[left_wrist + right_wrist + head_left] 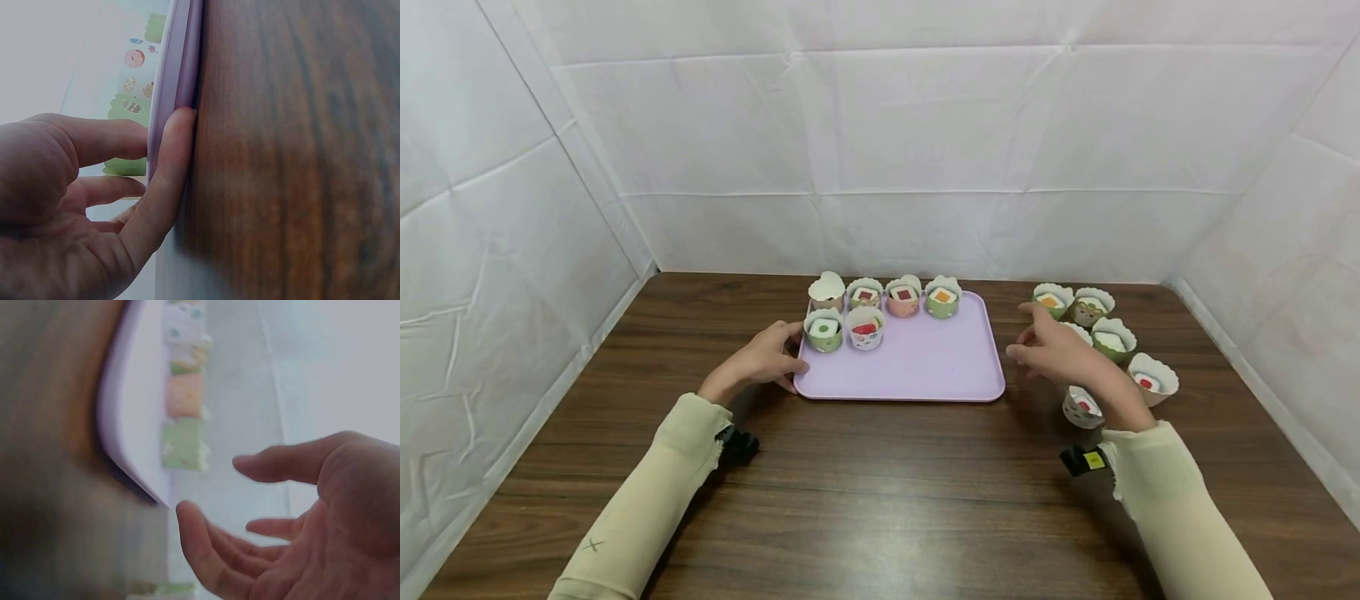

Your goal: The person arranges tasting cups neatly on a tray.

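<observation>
A lilac tray [925, 367] lies on the table, holding several paper cupcake cups towards its back left. My left hand [771, 354] pinches the tray's left edge near the front corner. In the left wrist view, the fingers [172, 147] straddle the rim, close beside a green cup [128, 134]. My right hand [1056, 350] is over the table just right of the tray, thumb and fingers apart and nothing between them. It is nearest a green cup with an orange-topped piece [1051, 300], and it partly hides a white cup [1077, 332].
On the tray, the back row ends with an orange-topped green cup [942, 298]; in front stands a white cup with red pieces [865, 328]. Several more cups sit at the right, including a white one [1152, 379] and a tilted one [1082, 407]. White sheeting [917, 150] encloses the table.
</observation>
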`<state>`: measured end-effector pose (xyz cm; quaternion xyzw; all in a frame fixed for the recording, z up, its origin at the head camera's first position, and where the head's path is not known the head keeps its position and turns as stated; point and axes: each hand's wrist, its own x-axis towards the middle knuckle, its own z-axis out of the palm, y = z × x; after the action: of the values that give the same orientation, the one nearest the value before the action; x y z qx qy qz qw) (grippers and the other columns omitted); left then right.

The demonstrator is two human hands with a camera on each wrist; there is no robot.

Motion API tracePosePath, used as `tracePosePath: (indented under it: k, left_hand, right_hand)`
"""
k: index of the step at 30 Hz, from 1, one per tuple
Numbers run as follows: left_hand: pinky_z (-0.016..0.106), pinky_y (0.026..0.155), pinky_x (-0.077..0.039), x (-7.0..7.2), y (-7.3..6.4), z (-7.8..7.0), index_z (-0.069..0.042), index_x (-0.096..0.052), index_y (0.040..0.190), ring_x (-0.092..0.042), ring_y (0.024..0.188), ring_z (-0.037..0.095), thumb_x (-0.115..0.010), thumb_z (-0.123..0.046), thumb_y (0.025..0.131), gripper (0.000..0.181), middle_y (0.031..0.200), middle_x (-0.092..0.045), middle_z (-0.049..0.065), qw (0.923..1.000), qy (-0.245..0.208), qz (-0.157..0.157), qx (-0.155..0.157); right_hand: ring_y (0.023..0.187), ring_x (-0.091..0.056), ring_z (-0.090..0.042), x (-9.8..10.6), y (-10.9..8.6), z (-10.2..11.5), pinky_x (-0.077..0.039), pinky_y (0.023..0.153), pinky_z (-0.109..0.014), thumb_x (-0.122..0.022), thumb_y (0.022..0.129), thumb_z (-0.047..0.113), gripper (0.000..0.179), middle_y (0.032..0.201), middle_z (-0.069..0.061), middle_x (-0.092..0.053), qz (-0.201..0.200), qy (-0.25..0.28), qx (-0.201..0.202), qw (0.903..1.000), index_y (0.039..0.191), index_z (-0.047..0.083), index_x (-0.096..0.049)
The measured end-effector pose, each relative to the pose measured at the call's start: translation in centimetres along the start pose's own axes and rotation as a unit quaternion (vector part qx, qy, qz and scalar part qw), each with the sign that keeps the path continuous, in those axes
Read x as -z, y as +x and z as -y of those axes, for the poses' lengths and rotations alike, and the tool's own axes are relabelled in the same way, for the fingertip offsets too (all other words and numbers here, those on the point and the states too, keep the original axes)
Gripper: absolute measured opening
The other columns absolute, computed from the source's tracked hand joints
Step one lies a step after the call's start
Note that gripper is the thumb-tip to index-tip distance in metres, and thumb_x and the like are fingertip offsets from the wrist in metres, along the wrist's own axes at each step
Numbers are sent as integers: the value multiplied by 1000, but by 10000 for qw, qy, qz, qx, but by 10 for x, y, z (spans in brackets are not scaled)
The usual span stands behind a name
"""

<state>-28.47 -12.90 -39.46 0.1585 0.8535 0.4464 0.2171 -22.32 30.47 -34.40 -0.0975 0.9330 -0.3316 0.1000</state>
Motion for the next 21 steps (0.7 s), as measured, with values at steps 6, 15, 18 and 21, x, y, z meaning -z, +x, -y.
tracePosePath:
  k: [6,15,18,21]
  left_hand:
    - [36,66,-68,0,0,0,7,-22,161,-65,90,32,-63,4,94,78,140,-34,33,10000,33,-41,81]
    - [36,67,-68,-1,1,1,6,-21,161,-65,92,33,-62,4,94,79,142,-33,33,9999,24,-34,132]
    - [37,68,-68,-1,2,2,7,-21,161,-65,92,34,-62,4,95,79,142,-32,33,9999,38,-22,100]
    - [38,68,-68,0,1,2,7,-21,161,-65,91,35,-63,4,94,79,142,-32,34,10000,45,-17,67]
  right_hand:
    - [97,-69,-28,28,-13,-5,-65,73,-34,-61,104,17,78,130,-28,-56,-168,239,316,9991,162,1,-11]
    - [98,-65,-3,68,-34,-35,-64,73,-26,-62,104,17,55,128,-23,-61,-428,-109,479,9979,152,3,-40]
    - [90,-66,1,80,-41,-52,-63,69,-27,-63,102,12,41,116,-12,-67,-604,-62,610,9963,140,0,-53]
    - [84,-67,-1,90,-48,-69,-63,66,-28,-66,100,9,31,104,3,-69,-798,18,637,9948,129,1,-59]
